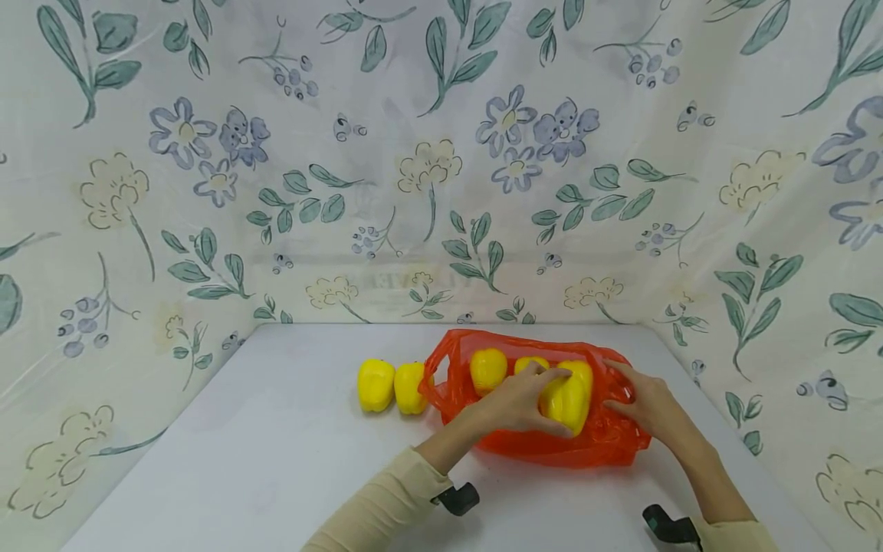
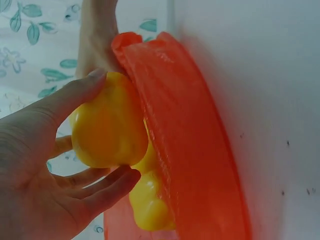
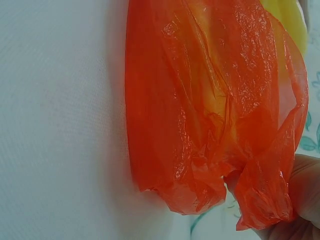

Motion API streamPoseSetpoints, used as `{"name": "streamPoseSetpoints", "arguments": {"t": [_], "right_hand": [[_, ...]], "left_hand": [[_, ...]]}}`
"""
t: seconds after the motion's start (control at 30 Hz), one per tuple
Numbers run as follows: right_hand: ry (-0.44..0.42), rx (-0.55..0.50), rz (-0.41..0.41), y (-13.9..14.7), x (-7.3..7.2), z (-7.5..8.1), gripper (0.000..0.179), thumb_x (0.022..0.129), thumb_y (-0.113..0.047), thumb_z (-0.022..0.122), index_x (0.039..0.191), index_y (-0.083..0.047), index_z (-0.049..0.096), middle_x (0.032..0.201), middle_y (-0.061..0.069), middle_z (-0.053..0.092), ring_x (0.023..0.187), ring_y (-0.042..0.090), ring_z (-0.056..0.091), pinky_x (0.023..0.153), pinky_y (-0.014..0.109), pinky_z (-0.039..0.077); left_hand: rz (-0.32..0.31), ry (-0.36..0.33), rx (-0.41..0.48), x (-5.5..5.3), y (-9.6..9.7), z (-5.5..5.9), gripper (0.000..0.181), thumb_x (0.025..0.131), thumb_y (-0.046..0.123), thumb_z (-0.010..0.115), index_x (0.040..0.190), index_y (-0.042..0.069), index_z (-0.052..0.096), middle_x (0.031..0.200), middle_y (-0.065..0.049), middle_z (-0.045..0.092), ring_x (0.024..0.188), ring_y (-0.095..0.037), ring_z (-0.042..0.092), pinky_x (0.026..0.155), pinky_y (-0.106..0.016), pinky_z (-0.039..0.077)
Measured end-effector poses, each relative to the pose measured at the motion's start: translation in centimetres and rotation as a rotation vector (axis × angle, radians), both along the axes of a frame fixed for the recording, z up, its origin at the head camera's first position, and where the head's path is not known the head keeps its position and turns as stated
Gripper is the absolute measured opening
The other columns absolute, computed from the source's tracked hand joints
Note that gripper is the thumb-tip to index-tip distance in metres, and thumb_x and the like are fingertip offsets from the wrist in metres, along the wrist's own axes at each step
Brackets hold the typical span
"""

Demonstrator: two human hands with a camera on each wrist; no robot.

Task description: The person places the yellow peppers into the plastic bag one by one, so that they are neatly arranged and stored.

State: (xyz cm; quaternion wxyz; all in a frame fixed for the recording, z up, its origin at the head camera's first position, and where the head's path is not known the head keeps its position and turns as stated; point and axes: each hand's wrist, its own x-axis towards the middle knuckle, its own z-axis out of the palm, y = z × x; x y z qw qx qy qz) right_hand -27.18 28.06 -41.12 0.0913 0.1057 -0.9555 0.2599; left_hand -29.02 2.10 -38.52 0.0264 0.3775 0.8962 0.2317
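My left hand holds a yellow bell pepper between thumb and fingers, over the opening of a red plastic bag. In the left wrist view the thumb lies on one side of this pepper and the fingertips on the other. At the bag's right end, my right hand grips the thin plastic; the right wrist view shows the bunched film against the thumb. Two more yellow peppers sit inside the bag, one at its left and another partly hidden behind my left hand.
Left of the bag, two yellow peppers stand side by side on the white table, the outer one and the inner one close to a bag handle. A floral curtain rises behind the table.
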Motion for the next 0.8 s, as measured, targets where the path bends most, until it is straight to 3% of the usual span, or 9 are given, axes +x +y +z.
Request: {"name": "streamPoseSetpoints", "arguments": {"t": [0.1,0.33,0.8], "right_hand": [[0.0,-0.003,0.001,0.0,0.0,0.0,0.072,0.082,-0.013,0.078,0.145,-0.008,0.042,0.129,0.028,0.059,0.11,0.046,0.06,0.078,0.049,0.06],[0.01,-0.001,0.009,0.1,0.1,0.0,0.072,0.082,-0.013,0.077,0.145,-0.008,0.043,0.129,0.029,0.058,0.111,0.046,0.059,0.079,0.049,0.059],[0.012,-0.017,0.006,0.0,0.3,-0.2,0.073,0.082,-0.012,0.078,0.145,-0.009,0.043,0.128,0.028,0.059,0.11,0.045,0.059,0.077,0.048,0.06]], "left_hand": [[-0.001,-0.022,-0.005,0.2,0.7,-0.3,0.083,0.076,0.055,0.078,0.147,0.039,0.037,0.13,0.002,0.047,0.102,-0.006,0.05,0.081,-0.018,0.051],[0.012,-0.032,-0.041,0.4,1.7,-1.0,0.083,0.076,0.055,0.078,0.147,0.041,0.037,0.14,-0.001,0.045,0.109,-0.01,0.052,0.092,-0.029,0.054],[0.019,-0.016,-0.086,0.6,2.7,-3.0,0.08,0.077,0.053,0.078,0.145,0.039,0.04,0.129,0.003,0.048,0.099,-0.008,0.05,0.082,-0.021,0.05]]}}
